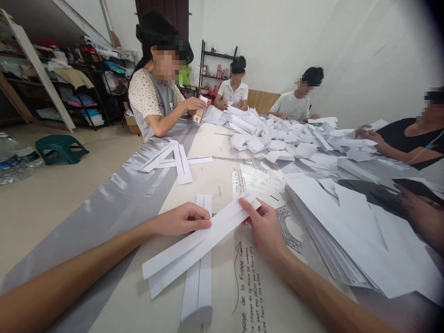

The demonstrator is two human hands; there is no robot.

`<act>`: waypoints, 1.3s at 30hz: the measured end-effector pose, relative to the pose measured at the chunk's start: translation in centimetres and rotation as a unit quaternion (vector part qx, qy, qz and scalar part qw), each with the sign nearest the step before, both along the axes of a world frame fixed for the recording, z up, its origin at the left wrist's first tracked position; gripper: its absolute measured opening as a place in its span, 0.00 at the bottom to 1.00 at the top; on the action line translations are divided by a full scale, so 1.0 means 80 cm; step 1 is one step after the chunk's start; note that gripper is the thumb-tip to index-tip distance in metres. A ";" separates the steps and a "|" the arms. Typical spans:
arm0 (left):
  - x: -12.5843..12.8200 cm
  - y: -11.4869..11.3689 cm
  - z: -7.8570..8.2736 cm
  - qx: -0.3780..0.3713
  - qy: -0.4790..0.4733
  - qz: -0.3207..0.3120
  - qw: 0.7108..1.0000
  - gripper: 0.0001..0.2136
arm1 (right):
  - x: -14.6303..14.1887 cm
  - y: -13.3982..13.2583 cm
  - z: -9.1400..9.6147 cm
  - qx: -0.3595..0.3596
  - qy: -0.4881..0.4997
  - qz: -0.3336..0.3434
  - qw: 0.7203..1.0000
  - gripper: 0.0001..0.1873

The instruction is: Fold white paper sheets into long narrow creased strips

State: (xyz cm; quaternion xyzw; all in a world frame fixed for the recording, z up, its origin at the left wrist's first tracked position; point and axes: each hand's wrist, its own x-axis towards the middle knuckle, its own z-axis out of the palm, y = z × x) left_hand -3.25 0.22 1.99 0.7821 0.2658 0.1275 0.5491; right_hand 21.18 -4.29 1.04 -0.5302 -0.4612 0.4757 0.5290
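Observation:
Between my hands a folded paper strip (194,249) is held at a slant above the table. My left hand (183,218) is closed at its upper edge, thumb against the paper and fingers curled behind. My right hand (265,226) pinches the far right end, thumb on top; the fingers underneath are partly hidden. Below it a second folded paper strip (198,291) lies lengthwise on the table, partly covered by the held one. Farther off, several folded paper strips (182,164) lie crossed near the table's left edge.
A stack of flat paper sheets (347,240) lies at the right. Behind it spreads a large heap of folded paper (277,134). Several people sit around the table (215,180); one holds a wooden block (199,114). A green stool (62,147) stands on the floor left.

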 end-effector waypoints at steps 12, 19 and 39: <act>0.003 -0.001 0.001 -0.002 -0.012 0.005 1.000 0.19 | -0.006 -0.002 0.003 -0.004 -0.039 0.060 0.997 0.19; 0.004 0.000 -0.001 0.000 -0.010 0.005 1.000 0.19 | -0.007 -0.004 0.008 0.002 -0.050 0.050 0.997 0.21; 0.004 0.000 0.002 -0.008 -0.011 0.000 1.000 0.19 | -0.003 -0.004 0.012 0.014 -0.055 0.024 0.998 0.22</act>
